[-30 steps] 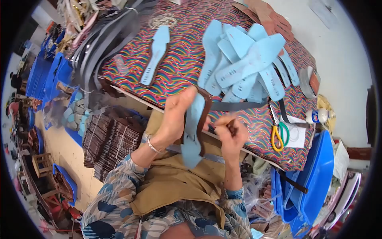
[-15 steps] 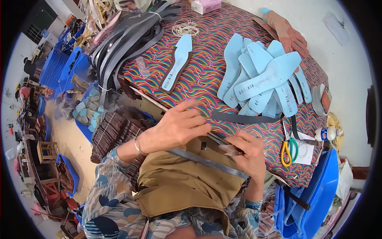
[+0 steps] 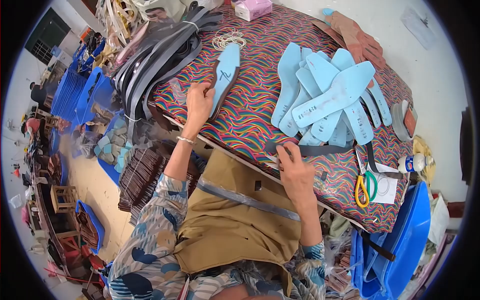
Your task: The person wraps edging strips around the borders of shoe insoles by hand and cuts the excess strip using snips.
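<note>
My left hand point(image 3: 199, 104) has its fingers closed on the lower left edge of a light blue insole with a dark brown border point(image 3: 227, 70), which carries a dark mark and lies on the patterned tabletop point(image 3: 250, 107). Near the table's front edge, my right hand point(image 3: 296, 170) has its fingers bent together beside the end of a flat dark strap point(image 3: 325, 149). A small pale piece shows at its fingertips, too small to name. Several loose blue insoles point(image 3: 332, 95) lie heaped beyond the strap.
Scissors with yellow and green handles point(image 3: 362, 192), white paper point(image 3: 387, 186) and a white bottle point(image 3: 414, 163) are at the right. Grey straps point(image 3: 145, 70) hang over the left edge. Bundled brown pieces point(image 3: 145, 175) stand below left, a blue bin point(image 3: 400, 240) below right.
My left hand has moved up and left onto the bordered insole, which now shows a different marking. My right hand has shifted slightly up and left, near the strap's end.
</note>
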`<state>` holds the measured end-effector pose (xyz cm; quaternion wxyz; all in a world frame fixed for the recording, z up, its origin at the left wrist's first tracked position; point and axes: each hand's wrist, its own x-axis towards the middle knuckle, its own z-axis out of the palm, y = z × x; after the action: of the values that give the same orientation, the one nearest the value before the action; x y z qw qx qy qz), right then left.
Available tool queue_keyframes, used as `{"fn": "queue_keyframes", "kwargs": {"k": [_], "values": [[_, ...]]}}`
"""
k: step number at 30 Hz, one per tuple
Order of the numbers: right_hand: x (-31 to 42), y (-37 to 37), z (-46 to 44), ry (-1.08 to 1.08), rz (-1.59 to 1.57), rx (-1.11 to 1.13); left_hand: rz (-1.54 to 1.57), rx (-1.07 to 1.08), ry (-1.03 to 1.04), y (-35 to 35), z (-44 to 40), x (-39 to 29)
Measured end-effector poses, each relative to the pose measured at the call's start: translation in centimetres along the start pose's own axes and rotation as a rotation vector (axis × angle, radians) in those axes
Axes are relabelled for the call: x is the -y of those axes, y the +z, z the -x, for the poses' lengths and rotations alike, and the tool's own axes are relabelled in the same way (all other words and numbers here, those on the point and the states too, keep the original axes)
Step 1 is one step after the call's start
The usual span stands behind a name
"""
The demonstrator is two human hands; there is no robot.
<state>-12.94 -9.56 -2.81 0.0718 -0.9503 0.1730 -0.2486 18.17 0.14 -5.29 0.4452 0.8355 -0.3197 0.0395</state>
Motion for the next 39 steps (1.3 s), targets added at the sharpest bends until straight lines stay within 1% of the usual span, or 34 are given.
{"fn": "queue_keyframes", "kwargs": {"k": [1,2,3,5,6,8,9,11,12,14,15,16,18,19,20,21,22,23,24,25,26,28,29,31,32,34,35,36,37,38,39], "values": [[-0.1,0.5,0.0,0.000,0.084,0.030,-0.071,-0.057,0.080,0.4,0.1,0.7],[-0.2,0.6,-0.1,0.012,0.087,0.025,-0.141,-0.111,0.164,0.9,0.0,1.4],[-0.1,0.6,-0.1,0.042,0.062,0.066,-0.088,-0.043,0.050,0.1,0.4,-1.0],[-0.4,0.5,0.0,0.104,0.055,0.102,-0.360,-0.223,0.305,0.7,0.3,-1.1],[-0.6,0.6,-0.1,0.117,0.038,0.140,-0.330,-0.196,0.256,0.9,0.6,-3.2],[-1.0,0.6,-0.3,0.154,-0.024,0.183,-0.104,-0.103,0.382,2.0,0.8,-6.0],[-1.1,0.3,-0.4,0.171,-0.007,0.186,0.206,0.065,0.239,2.2,1.3,-9.1],[-1.1,-0.1,-0.6,0.182,-0.134,0.147,0.382,0.242,0.259,4.5,1.3,-11.7],[-1.1,-0.1,-0.5,0.201,-0.121,0.126,0.506,0.300,0.270,5.8,1.4,-13.1],[-0.9,-0.7,0.2,0.222,-0.118,0.127,0.522,0.390,0.323,7.8,1.5,-16.1],[-1.0,-1.0,0.5,0.238,-0.128,0.126,0.405,0.409,0.397,8.7,1.5,-17.4],[-1.2,-1.6,0.7,0.241,-0.118,0.126,0.415,0.410,0.399,9.8,1.7,-18.2],[-1.5,-3.0,1.1,0.258,-0.304,-0.165,0.126,0.350,0.589,11.7,2.4,-19.6],[-1.5,-3.5,1.5,0.437,-0.418,-0.173,0.077,0.444,0.540,12.3,2.7,-20.3],[-1.6,-4.3,1.4,0.544,-0.519,-0.252,0.081,0.445,0.543,12.6,2.7,-20.7],[-1.7,-5.2,1.0,0.652,-0.622,-0.330,0.092,0.566,0.417,12.5,2.4,-21.2],[-2.5,-5.4,1.1,0.698,-0.704,-0.375,0.098,0.686,0.289,12.6,2.1,-21.6],[-3.1,-5.5,1.0,0.747,-0.818,-0.423,0.096,0.694,0.293,13.6,1.8,-21.1],[-3.6,-5.6,0.8,0.792,-0.933,-0.470,0.204,0.655,0.304,14.9,1.4,-19.9],[-3.6,-6.2,0.3,0.828,-0.919,-0.457,0.312,0.613,0.314,15.3,0.8,-19.5],[-4.0,-5.5,-0.1,0.828,-0.918,-0.460,0.313,0.614,0.316,15.7,0.2,-19.2],[-5.1,-3.1,-0.8,0.715,-0.952,-0.559,0.527,0.758,0.116,15.5,-0.8,-19.2],[-5.6,-2.2,-1.0,0.716,-0.954,-0.561,0.524,0.759,0.117,15.1,-0.9,-19.1],[-6.2,-1.2,-1.5,0.759,-0.754,-0.484,0.678,0.863,-0.002,13.6,-1.5,-19.3],[-6.2,-1.4,-1.6,0.761,-0.754,-0.488,0.676,0.866,0.002,12.5,-2.3,-19.2],[-5.6,-2.1,-1.6,0.804,-0.736,-0.439,1.182,1.242,-0.391,9.6,-3.8,-19.1],[-5.4,-1.9,-1.2,0.808,-0.737,-0.439,1.160,1.167,-0.352,9.0,-4.0,-19.2],[-5.5,-1.7,-0.8,0.757,-0.739,-0.446,1.160,1.169,-0.348,9.6,-3.6,-18.7],[-5.3,-1.8,-0.8,0.701,-0.740,-0.453,0.933,0.965,-0.185,10.5,-2.8,-18.2],[-4.7,-2.2,-0.7,0.696,-0.735,-0.453,0.707,0.753,-0.034,11.5,-2.0,-17.8],[-3.6,-3.3,-0.9,0.640,-0.790,-0.546,0.596,0.776,-0.076,10.6,-0.8,-18.9]]}}
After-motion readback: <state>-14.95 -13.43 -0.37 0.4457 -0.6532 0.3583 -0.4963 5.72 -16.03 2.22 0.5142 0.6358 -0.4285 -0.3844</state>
